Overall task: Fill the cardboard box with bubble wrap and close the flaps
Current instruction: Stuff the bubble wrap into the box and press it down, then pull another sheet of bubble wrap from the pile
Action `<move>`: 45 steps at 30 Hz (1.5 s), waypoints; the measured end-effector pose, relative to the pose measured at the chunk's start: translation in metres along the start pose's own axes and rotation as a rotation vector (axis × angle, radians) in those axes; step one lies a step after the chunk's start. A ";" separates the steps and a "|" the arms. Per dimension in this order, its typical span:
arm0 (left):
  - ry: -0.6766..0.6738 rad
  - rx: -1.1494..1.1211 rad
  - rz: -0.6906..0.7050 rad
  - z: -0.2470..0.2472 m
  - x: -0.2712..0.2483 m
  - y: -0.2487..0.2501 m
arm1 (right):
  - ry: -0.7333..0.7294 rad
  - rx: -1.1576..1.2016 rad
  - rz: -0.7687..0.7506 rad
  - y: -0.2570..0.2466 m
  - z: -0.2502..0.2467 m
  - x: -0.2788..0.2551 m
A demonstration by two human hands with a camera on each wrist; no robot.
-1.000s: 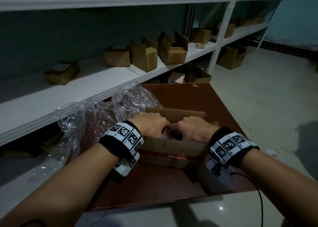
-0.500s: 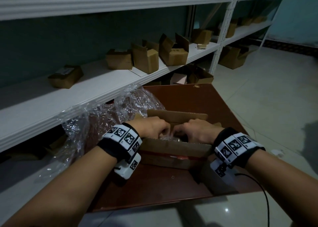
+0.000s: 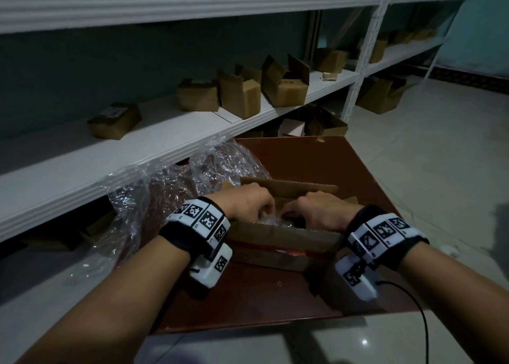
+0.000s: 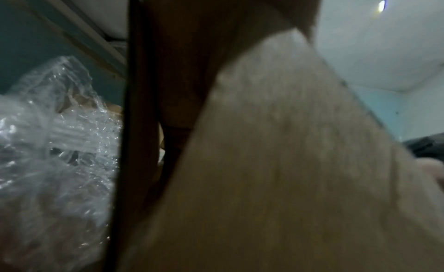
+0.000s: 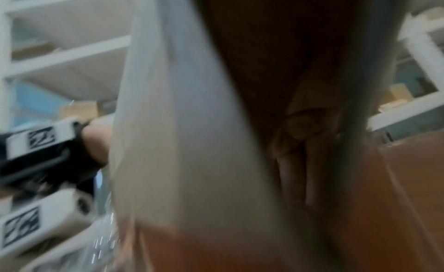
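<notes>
Little has moved since the earlier head frames: the left hand (image 3: 248, 202) and right hand (image 3: 321, 212) still reach, fingers curled down, into the open brown cardboard box (image 3: 281, 237) on the reddish-brown table (image 3: 275, 303), on clear crumpled bubble wrap (image 3: 271, 220) inside (more lies heaped to the left). Left wrist view shows a blurred cardboard flap (image 4: 276, 162) beside the wrap. Right wrist view is too smeared to tell its grip.

Brown cardboard box (image 3: 278, 239) with red strip, clear bubble wrap (image 3: 165, 198), reddish-brown table (image 3: 316, 159), white shelves (image 3: 137, 148)
</notes>
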State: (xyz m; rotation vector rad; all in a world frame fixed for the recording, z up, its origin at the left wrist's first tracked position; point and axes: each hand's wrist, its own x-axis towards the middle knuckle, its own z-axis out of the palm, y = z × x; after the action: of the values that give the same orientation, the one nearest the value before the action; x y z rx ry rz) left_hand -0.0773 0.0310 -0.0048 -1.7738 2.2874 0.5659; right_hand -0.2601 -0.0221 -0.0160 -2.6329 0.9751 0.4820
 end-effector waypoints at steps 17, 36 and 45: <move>1.045 -0.550 -0.411 -0.056 -0.100 -0.125 | 0.246 0.520 -0.095 0.007 -0.009 -0.012; 0.330 -0.267 -0.995 -0.019 -0.103 -0.169 | 0.371 0.427 -0.037 0.001 -0.007 -0.013; 0.750 -0.421 -0.970 -0.041 -0.117 -0.162 | 0.413 0.485 -0.038 0.000 -0.009 -0.017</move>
State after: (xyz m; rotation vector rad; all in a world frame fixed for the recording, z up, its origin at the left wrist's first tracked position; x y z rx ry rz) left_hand 0.1130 0.0840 0.0470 -3.3613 1.2579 0.1888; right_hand -0.2707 -0.0159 -0.0007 -2.3293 0.9973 -0.2935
